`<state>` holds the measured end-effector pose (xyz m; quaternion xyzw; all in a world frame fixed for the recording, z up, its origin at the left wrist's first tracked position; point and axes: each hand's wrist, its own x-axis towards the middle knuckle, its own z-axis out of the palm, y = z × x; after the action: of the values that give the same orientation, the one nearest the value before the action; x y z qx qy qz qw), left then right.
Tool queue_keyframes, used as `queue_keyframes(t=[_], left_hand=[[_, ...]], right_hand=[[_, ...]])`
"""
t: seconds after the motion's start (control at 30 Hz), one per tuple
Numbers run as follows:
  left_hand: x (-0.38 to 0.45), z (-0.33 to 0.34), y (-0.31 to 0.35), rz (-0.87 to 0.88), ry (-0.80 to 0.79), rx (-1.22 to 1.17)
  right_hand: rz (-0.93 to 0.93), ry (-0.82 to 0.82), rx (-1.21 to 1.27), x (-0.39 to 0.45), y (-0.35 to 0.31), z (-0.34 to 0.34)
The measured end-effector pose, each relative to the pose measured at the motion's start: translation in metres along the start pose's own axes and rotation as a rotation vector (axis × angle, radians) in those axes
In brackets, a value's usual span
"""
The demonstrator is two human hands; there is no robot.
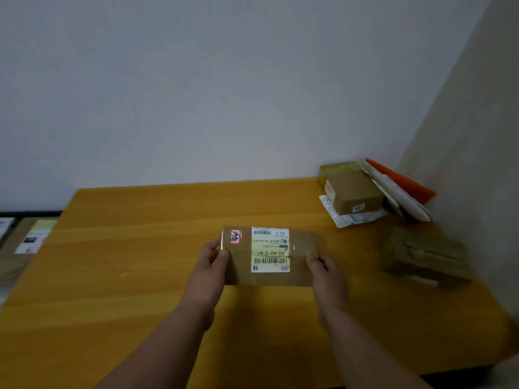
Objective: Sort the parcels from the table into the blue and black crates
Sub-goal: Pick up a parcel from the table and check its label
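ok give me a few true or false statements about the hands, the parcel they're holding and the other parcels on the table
1. Both hands hold the cardboard parcel, left hand and right hand at its opposite ends. True.
2. The held parcel's top is blank. False: it carries a white shipping label and a red-edged sticker.
3. A small brown box sits on a white mailer bag at the table's far right. True.
4. An orange flat parcel lies in the middle of the wooden table. False: it leans at the right-hand wall.
5. A taped parcel lies right of the held one. True.
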<state>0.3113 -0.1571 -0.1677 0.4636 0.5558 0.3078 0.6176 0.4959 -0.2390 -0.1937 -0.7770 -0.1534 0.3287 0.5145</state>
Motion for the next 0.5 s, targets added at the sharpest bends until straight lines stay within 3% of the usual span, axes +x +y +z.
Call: queue_keyframes(t=[0.23, 0.37, 0.5], left_hand=[[-0.015, -0.014, 0.006, 0.062, 0.041, -0.140], [-0.022, -0.021, 0.002, -0.022, 0.019, -0.212], [-0.030, -0.012, 0.000, -0.110, -0.051, -0.342]], right_hand=[[-0.075, -0.120, 0.183, -0.002, -0.027, 0.013], [-0.018, -0.197, 0.331, 0.004, -0.037, 0.014], [0.092, -0.187, 0.636, 0.008, -0.042, 0.013]])
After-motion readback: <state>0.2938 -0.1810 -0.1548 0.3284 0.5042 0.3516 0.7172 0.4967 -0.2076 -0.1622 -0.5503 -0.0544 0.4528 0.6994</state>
